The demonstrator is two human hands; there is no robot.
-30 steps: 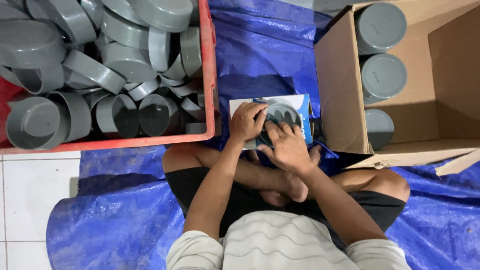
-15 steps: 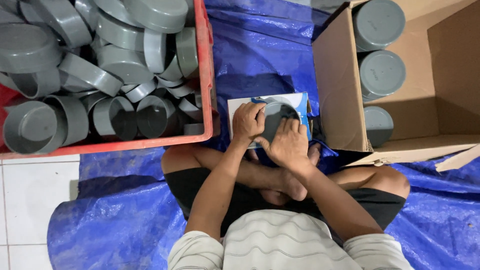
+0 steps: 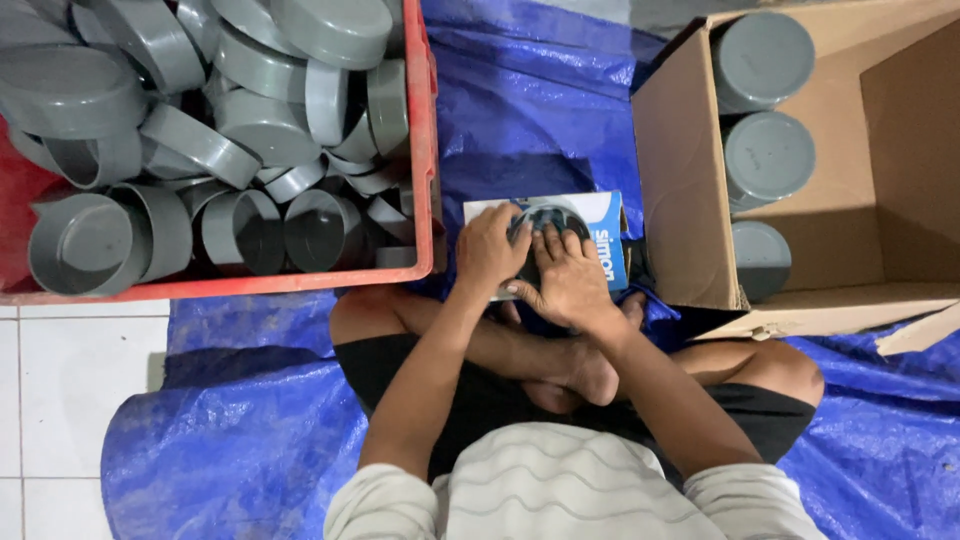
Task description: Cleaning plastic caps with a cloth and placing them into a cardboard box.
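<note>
You sat cross-legged on the blue tarpaulin [image 3: 250,430], which covered the floor around you and left a strip of white floor tiles [image 3: 60,400] bare at your left. The red crate [image 3: 424,150] stood ahead on your left, heaped with grey pipe caps [image 3: 260,120] lying at every angle, and its near wall ran just beside your left hand. The cardboard box [image 3: 680,190] lay open on its side ahead on your right, three grey caps [image 3: 768,155] stacked in a column against its near wall, and its corner came close to your right hand. Between crate and box there was only a narrow lane of tarpaulin, open toward the far side.

In that lane, just past your crossed shins, lay the white-and-blue label sheet [image 3: 600,225], and on it the grey cap [image 3: 548,218] you were working, mostly hidden under your hands. Your right hand [image 3: 570,285] lay flat over the cap, fingers [image 3: 560,245] spread narrowly and pressing down on its top. Your left hand [image 3: 487,250] curled against the cap's left side, fingers bent round its rim; how firmly it gripped, you could not tell from above.
</note>
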